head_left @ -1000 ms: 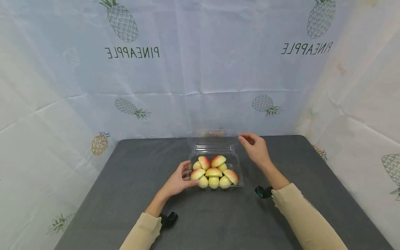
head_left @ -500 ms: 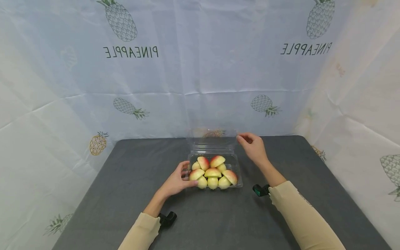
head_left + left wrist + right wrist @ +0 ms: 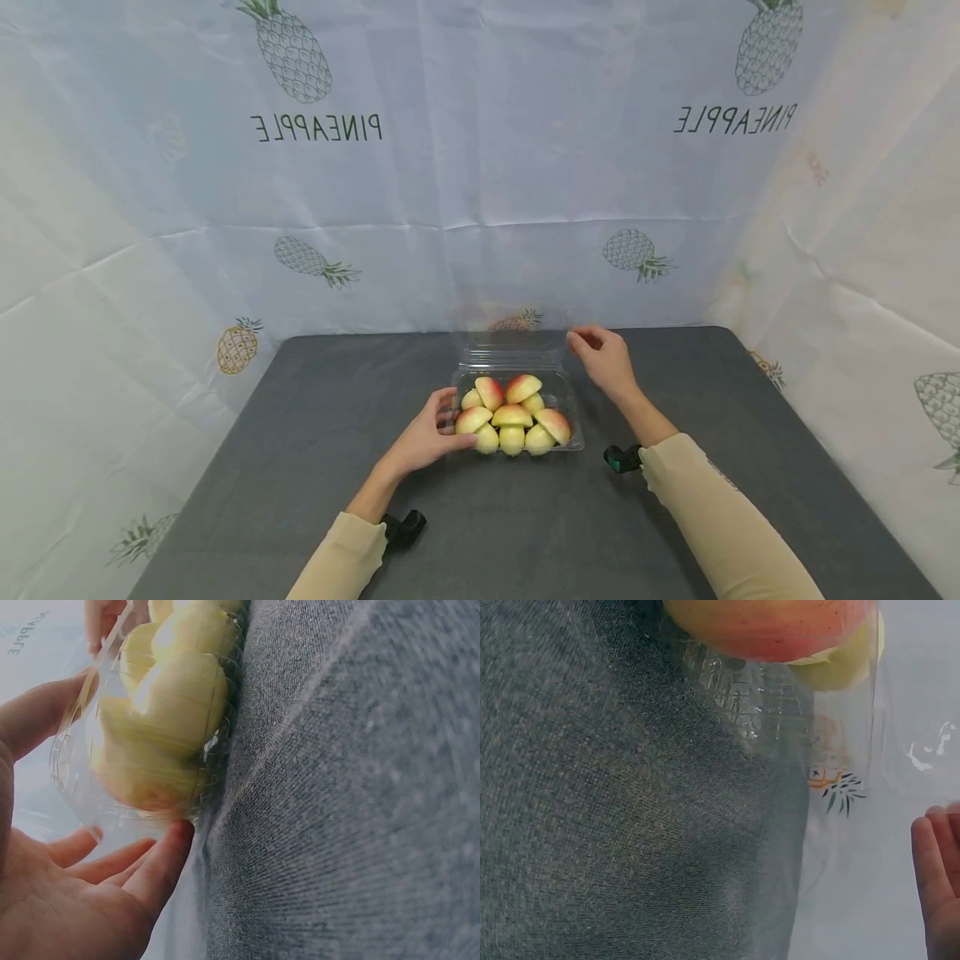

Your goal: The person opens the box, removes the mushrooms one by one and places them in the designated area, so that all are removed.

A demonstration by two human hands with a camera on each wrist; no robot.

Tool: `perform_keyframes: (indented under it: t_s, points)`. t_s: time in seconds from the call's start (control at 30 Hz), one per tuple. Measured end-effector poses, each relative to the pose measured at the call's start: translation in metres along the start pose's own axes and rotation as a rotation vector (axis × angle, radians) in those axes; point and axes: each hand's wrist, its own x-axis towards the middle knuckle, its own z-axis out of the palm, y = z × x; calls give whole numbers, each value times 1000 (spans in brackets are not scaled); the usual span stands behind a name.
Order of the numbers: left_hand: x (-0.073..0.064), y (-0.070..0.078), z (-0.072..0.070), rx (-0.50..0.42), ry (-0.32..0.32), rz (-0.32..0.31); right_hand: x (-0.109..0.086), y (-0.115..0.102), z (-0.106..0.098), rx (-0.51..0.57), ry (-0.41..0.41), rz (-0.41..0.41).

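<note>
A clear plastic clamshell container sits on the table, its lid raised at the back. Several yellow, red-blushed mushroom-shaped pieces fill much of its base. My left hand holds the left end, thumb over the front rim and fingers along the side wall. In the left wrist view, the thumb meets the upper rim and a fingertip reaches low on the wall. My right hand pinches the lid's right edge; in the right wrist view its fingers show at the frame's edge.
Dark grey cloth covers the table. A pale curtain with pineapple prints hangs right behind its back edge and along both sides. Black wrist devices sit under both forearms, low over the cloth.
My right hand has come slightly down and left, still at the lid's edge. My left hand and the container's base have stayed put.
</note>
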Motion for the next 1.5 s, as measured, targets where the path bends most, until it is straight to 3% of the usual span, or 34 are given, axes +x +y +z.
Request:
perform_keyframes:
  t_s: [0.63,1.1,1.5]
  points:
    - [1,0,2,-33,27,17,7,16,11,-41,-16,59]
    - [0,-2,2,5,4,-11,0,31,14,-67,-132,98]
    - [-3,1,3,1,0,-1,-5,36,18,-52,-167,104]
